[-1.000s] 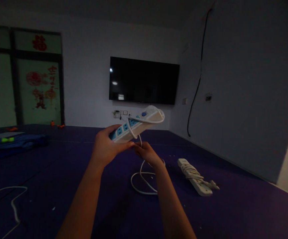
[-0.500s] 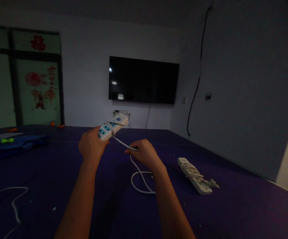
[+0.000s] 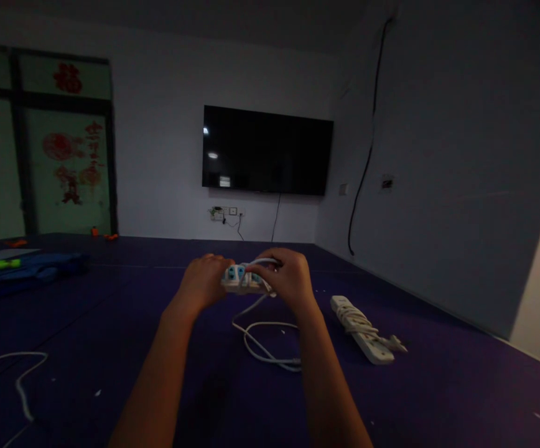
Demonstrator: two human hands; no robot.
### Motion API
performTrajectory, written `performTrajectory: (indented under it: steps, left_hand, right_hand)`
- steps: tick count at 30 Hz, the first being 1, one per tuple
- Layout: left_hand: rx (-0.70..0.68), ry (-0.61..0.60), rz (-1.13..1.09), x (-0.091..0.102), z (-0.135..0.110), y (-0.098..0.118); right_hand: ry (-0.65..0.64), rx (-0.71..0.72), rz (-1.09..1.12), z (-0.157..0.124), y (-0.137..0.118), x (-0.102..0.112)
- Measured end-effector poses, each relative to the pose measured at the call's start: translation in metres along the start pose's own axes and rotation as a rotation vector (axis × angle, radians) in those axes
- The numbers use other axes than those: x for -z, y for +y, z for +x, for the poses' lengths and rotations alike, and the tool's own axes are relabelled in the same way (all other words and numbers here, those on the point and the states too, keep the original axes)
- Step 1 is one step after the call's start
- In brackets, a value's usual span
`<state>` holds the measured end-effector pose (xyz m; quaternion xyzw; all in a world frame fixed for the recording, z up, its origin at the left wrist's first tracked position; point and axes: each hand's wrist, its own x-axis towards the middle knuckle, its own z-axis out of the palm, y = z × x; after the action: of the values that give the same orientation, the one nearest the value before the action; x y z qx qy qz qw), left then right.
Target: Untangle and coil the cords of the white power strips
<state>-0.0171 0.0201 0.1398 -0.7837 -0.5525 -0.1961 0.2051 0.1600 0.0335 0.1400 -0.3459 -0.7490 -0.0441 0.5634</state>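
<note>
Closed around the nine o'clock end of a blue-socketed power strip [image 3: 250, 287], a person's left hand [image 3: 203, 279] is steadying it above the purple floor [image 3: 111, 323] while the right hand [image 3: 291, 274], at three o'clock, is pinching its white cord [image 3: 266, 260]. Should that pinch be easing, the turn around the strip could be slipping loose. Loose loops [image 3: 263, 358] are lying at six o'clock, possibly snagging if pulled unevenly; a second, cord-wrapped strip [image 3: 358, 324] is resting at four o'clock.
</note>
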Motion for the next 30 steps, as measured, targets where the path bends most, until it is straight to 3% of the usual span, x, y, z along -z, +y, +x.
performTrajectory:
  steps: [4,8,11,16,22,26,30]
  left_hand:
    - [-0.085,-0.076,-0.128,0.005,-0.006,0.009]
    - [-0.101,-0.138,-0.123,0.015,-0.012,0.018]
    - [-0.047,-0.1,-0.003,0.022,-0.015,0.024]
    - [0.004,-0.097,0.043,0.032,-0.022,0.022]
    - [0.056,-0.251,-0.124,0.037,-0.029,0.011]
    - [0.064,-0.391,-0.28,0.032,-0.033,0.0]
    - [-0.056,-0.513,-0.55,0.03,-0.035,-0.01]
  right_hand:
    - [0.07,-0.169,0.157,0.001,0.016,0.005]
    - [-0.06,-0.244,0.231,-0.002,0.023,0.015]
    - [-0.116,-0.21,0.128,-0.003,0.022,0.023]
    - [-0.032,-0.145,-0.218,-0.005,0.022,0.027]
    - [0.018,-0.181,-0.361,-0.005,0.021,0.016]
    - [-0.085,-0.167,-0.243,-0.004,0.019,0.006]
    - [-0.237,-0.193,0.063,-0.004,0.023,-0.004]
